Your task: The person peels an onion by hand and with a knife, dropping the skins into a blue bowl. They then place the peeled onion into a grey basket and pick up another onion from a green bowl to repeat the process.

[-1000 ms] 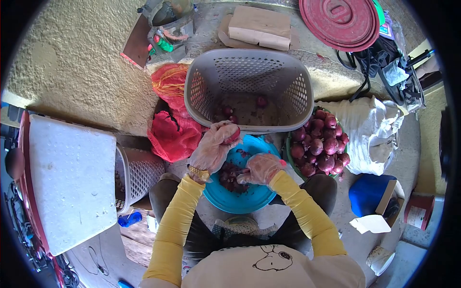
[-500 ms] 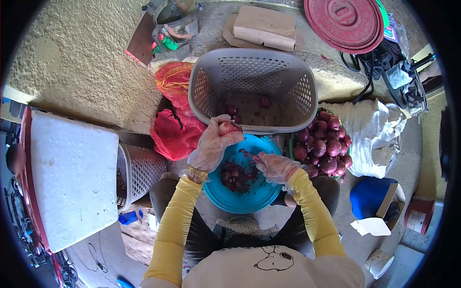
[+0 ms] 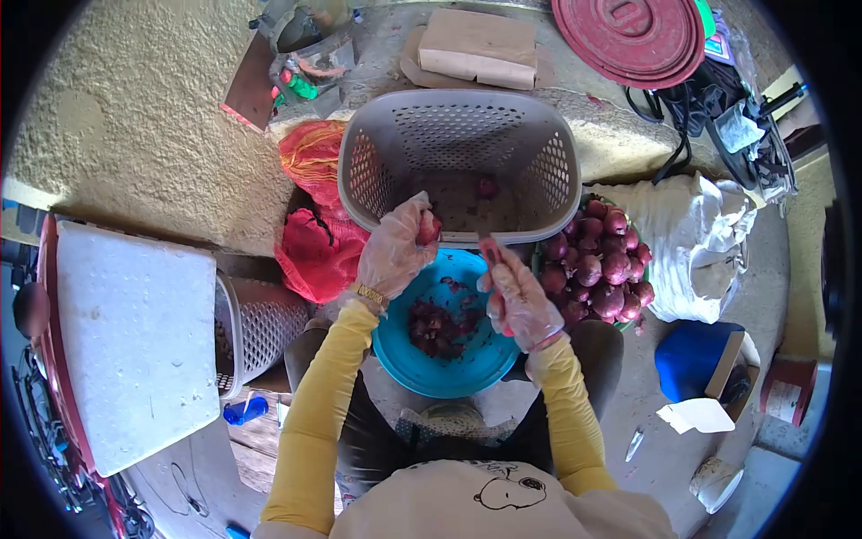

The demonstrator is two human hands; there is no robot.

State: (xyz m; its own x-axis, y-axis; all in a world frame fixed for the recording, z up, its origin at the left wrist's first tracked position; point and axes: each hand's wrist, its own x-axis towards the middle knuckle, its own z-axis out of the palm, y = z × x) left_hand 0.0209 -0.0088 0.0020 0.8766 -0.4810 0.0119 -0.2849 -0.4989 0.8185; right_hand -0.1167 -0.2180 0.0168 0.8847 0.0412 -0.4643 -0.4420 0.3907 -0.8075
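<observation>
My left hand (image 3: pixel 395 249), in a clear plastic glove, is closed around a red onion (image 3: pixel 429 228) above the far left rim of the blue basin (image 3: pixel 409 379). Dark red onion skins (image 3: pixel 440 331) lie in the basin. My right hand (image 3: pixel 523 298), also gloved, is closed around what looks like a small knife (image 3: pixel 488 246) with a reddish handle. Its narrow tip points away from me, towards the crate, and is hard to make out. A heap of red onions (image 3: pixel 609 268) sits close beyond my right hand.
A grey perforated crate (image 3: pixel 458 235) with an onion inside stands behind the basin. Red net bags (image 3: pixel 316 256) lie left of it, a white sack (image 3: pixel 687 242) right. A white foam lid (image 3: pixel 135 350) and another crate (image 3: pixel 269 328) are at the left, a blue container (image 3: pixel 690 359) at the right.
My right hand has lifted out of the basin and turned, so the knife now points away from me. My left hand has turned the onion to face right. The view has shifted slightly.
</observation>
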